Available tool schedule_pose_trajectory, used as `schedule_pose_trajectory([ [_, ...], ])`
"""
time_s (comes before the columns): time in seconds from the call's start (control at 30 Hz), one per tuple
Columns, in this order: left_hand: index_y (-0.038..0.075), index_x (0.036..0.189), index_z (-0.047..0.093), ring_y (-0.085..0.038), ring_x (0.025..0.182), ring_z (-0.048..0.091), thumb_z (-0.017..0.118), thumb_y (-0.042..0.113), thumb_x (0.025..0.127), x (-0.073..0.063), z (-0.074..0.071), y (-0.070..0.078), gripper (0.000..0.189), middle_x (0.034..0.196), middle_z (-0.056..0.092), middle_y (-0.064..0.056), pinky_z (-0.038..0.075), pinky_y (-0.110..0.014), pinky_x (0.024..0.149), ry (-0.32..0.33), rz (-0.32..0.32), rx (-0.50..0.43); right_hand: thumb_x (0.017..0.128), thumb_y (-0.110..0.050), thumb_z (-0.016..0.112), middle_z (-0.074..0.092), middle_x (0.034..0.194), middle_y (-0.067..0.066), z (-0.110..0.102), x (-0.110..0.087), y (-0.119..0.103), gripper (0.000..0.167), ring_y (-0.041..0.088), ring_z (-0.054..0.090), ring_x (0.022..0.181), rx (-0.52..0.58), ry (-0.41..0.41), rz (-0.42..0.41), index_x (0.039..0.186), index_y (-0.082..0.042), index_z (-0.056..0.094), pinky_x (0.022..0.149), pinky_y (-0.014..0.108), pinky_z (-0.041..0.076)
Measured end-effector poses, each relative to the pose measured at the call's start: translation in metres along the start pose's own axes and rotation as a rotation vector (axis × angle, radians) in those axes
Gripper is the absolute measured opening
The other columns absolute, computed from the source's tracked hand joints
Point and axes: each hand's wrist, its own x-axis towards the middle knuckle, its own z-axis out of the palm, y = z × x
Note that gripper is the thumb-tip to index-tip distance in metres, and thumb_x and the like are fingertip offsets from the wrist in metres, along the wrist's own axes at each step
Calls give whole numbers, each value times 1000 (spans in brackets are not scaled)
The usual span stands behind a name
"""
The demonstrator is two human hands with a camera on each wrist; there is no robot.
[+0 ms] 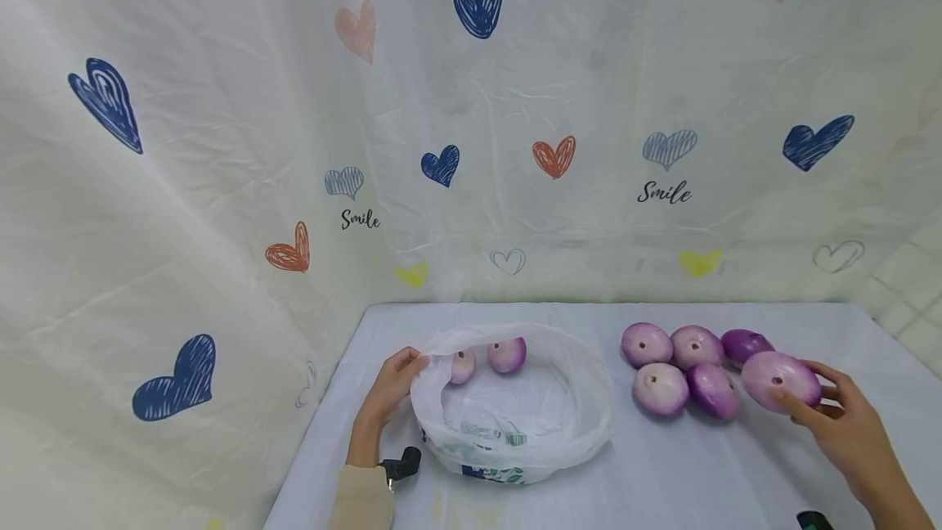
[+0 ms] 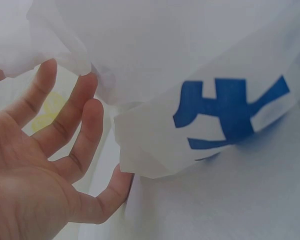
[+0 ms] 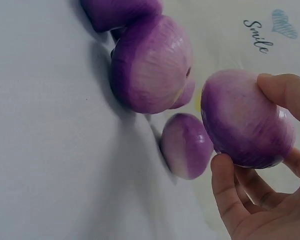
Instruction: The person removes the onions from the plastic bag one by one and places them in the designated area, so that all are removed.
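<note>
My left hand (image 1: 393, 389) pinches the left rim of a white plastic bag (image 1: 603, 407) that stands with its mouth spread wide. In the left wrist view, the other fingers (image 2: 90, 120) are loosely bent against the bag's side, near a blue printed mark. Two purple onions (image 1: 507, 356) lie inside at the back; the bag's wall partly covers the left one. Over on the right, my right hand (image 1: 846, 424) grips a purple onion (image 1: 780, 381) between thumb and fingers, held up beside the group. The right wrist view shows this onion (image 3: 245, 120) above the tabletop.
Several more purple onions (image 1: 661, 388) sit close together on the white-covered table (image 1: 559, 497), right of the bag. Behind the table hangs a pale curtain (image 1: 603, 88) printed with hearts. A dark device (image 1: 403, 463) is at the left wrist.
</note>
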Motion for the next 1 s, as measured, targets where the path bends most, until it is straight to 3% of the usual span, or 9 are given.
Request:
schedule_pose_trajectory([
  [0.1,7,99,64,-17,84,58,62,26,102,0,0,0,19,94,62,-2,50,-29,71,2,-6,-10,97,-44,68,42,126,32,-1,1,7,80,-20,41,74,-6,-2,-26,161,-27,24,59,15,46],
  [0.27,7,99,64,-17,84,58,63,25,102,1,0,-1,19,93,62,-1,50,-28,70,4,6,-9,97,-44,67,38,136,38,-2,2,16,76,-23,33,77,-25,-35,-28,159,-37,23,60,15,43],
  [0.5,7,100,64,-17,85,58,63,26,102,0,0,0,19,94,62,-1,50,-29,71,10,1,1,98,-45,66,34,142,41,-2,9,28,82,-23,31,79,-54,-91,-37,163,-24,20,62,16,37],
  [0.63,7,100,64,-17,85,58,62,26,102,0,1,0,19,94,62,-1,50,-29,71,11,1,0,99,-46,65,35,142,41,-3,13,37,81,-23,32,81,-85,-131,-50,163,-28,18,65,18,35],
  [0.7,7,100,64,-17,85,58,62,26,102,-1,1,1,19,94,62,-1,50,-28,71,10,3,-2,99,-48,63,33,145,42,-3,15,40,85,-9,48,89,-100,-163,-37,164,-23,14,70,22,35],
  [0.77,6,100,63,-16,84,58,62,26,102,0,1,1,21,93,61,-1,50,-28,70,7,12,1,99,-51,61,31,146,42,-2,16,41,89,16,56,104,-114,-185,-19,165,-18,11,75,29,37],
  [0.87,5,100,63,-15,83,58,62,26,102,0,1,0,22,93,61,-1,50,-27,69,1,17,-3,100,-53,59,27,148,44,-1,17,40,93,55,42,121,-122,-208,-1,164,-8,7,79,40,37],
  [1.0,5,100,63,-15,83,57,62,24,102,0,1,0,20,92,61,-1,50,-27,70,-3,16,-17,101,-51,58,27,146,45,-1,16,35,94,57,39,122,-121,-212,-2,162,-3,6,81,46,38],
])
